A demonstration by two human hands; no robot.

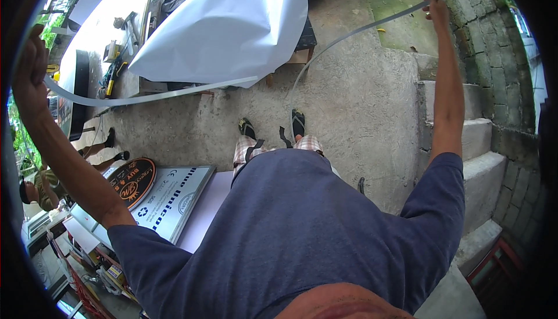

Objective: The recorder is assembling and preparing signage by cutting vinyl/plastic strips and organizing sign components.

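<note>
My left hand [30, 66], raised at the far left, has its fingers closed round a long, flexible grey-white strip [122, 101]. From there the strip curves to the right and its free end lies in front of a large white sheet [226, 25]. My right hand [437, 12], stretched out at the upper right, grips a similar grey strip length [363, 28]. This length runs past the hand at the top right and bends down toward the floor near my feet. Whether both lengths belong to one strip I cannot tell.
A work table [110, 11] at the upper left bears a hammer [129, 25] and a yellow-black cutter [116, 78]. Printed sign panels [168, 203] lie at lower left, near another person [47, 188]. Concrete steps [479, 171] and a block wall [494, 57] stand at right.
</note>
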